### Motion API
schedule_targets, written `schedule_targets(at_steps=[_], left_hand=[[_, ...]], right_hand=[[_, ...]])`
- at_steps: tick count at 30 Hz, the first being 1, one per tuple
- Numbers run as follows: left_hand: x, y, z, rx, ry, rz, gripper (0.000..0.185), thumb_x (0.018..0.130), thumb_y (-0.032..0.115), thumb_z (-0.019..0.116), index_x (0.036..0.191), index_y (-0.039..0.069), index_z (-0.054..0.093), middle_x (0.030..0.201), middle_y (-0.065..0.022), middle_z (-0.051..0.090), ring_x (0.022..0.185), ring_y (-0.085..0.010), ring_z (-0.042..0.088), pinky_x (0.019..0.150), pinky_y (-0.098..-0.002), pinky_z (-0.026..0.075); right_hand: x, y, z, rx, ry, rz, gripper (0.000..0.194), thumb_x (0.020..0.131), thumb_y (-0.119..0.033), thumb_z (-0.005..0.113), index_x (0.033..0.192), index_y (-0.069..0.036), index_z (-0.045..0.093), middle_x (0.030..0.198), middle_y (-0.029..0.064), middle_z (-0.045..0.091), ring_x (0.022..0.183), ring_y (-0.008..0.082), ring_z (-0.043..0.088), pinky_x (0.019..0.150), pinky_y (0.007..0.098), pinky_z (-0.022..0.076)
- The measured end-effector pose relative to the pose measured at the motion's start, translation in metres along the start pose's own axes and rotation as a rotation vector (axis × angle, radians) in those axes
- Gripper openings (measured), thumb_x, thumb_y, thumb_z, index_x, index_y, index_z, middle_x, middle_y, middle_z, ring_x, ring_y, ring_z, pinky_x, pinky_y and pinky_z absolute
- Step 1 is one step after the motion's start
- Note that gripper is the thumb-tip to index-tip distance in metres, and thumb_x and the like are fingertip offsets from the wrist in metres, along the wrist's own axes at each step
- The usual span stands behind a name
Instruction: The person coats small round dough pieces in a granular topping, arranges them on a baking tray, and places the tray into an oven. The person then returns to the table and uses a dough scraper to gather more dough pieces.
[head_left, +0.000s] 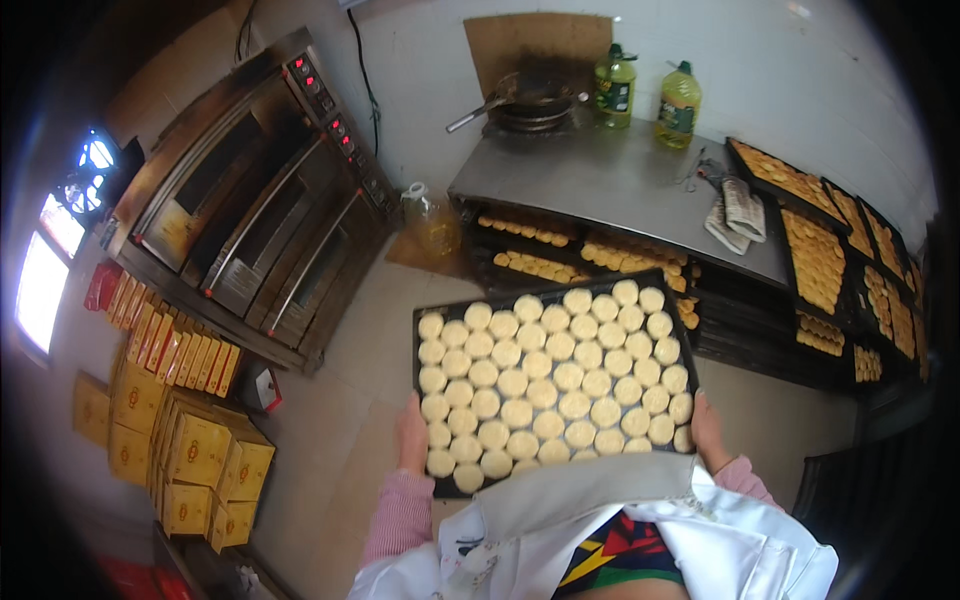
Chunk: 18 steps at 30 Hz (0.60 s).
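Note:
Between my two hands I hold a black baking tray (555, 294) in front of my body. My left hand (412, 435) grips its left edge, and my right hand (707, 427) has the right edge. Rows of round, pale dough pieces (559, 346) cover the tray, spaced close together. The part of the tray nearest me is hidden behind my white coat (585, 487).
A deck oven (247, 202) with lit red displays stands at the left. Ahead is a metal table (585, 176) bearing a wok (536, 97), oil bottles (679, 105) and gloves (735, 214). Trays of baked pastries (814, 255) stand at the right; yellow boxes (196, 450) are stacked left.

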<state>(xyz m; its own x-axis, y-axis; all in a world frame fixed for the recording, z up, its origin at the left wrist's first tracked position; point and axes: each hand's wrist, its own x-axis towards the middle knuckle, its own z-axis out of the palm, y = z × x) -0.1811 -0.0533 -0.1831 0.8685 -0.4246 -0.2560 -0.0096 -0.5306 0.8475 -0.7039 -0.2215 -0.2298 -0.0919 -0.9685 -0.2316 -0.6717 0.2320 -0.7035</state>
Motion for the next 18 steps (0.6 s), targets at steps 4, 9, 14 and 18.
schedule_targets(at_steps=[4, 9, 14, 18], left_hand=[[0.108, 0.063, 0.062, 0.006, -0.086, 0.008, 0.063, 0.104, 0.049, 0.052, 0.109, -0.011, 0.07, 0.108, -0.0261, 0.074, 0.1, -0.033, 0.07, 0.09, -0.0453, 0.05], [0.215, 0.128, 0.133, 0.246, -0.18, 0.188, 0.047, 0.103, 0.04, 0.056, 0.107, -0.006, 0.069, 0.092, -0.0211, 0.07, 0.086, -0.0322, 0.067, 0.083, -0.0445, 0.051], [0.297, 0.175, 0.222, 0.312, -0.181, 0.374, 0.032, 0.101, 0.028, 0.06, 0.101, -0.003, 0.066, 0.094, -0.0248, 0.068, 0.085, -0.0414, 0.065, 0.079, -0.046, 0.05], [0.354, 0.209, 0.282, 0.424, -0.141, 0.555, 0.029, 0.101, 0.025, 0.058, 0.101, -0.002, 0.066, 0.096, -0.0268, 0.068, 0.09, -0.0469, 0.064, 0.081, -0.0509, 0.051]], right_hand=[[0.099, -0.063, 0.016, -0.142, 0.017, 0.106, 0.075, 0.109, -0.053, 0.035, 0.112, 0.012, 0.07, 0.107, 0.0393, 0.068, 0.108, 0.056, 0.064, 0.095, 0.0549, 0.0487], [0.155, -0.113, 0.028, -0.045, 0.011, 0.094, 0.071, 0.109, -0.049, 0.04, 0.111, 0.015, 0.069, 0.108, 0.04, 0.068, 0.104, 0.0531, 0.067, 0.093, 0.0518, 0.0503], [0.241, -0.11, 0.058, -0.231, 0.008, 0.068, 0.067, 0.11, -0.048, 0.04, 0.102, 0.012, 0.07, 0.1, 0.0375, 0.069, 0.096, 0.0522, 0.066, 0.084, 0.052, 0.0508], [0.341, -0.114, 0.075, -0.16, 0.082, 0.022, 0.064, 0.11, -0.047, 0.04, 0.098, 0.009, 0.07, 0.094, 0.0359, 0.069, 0.09, 0.0541, 0.066, 0.077, 0.0563, 0.0515]])
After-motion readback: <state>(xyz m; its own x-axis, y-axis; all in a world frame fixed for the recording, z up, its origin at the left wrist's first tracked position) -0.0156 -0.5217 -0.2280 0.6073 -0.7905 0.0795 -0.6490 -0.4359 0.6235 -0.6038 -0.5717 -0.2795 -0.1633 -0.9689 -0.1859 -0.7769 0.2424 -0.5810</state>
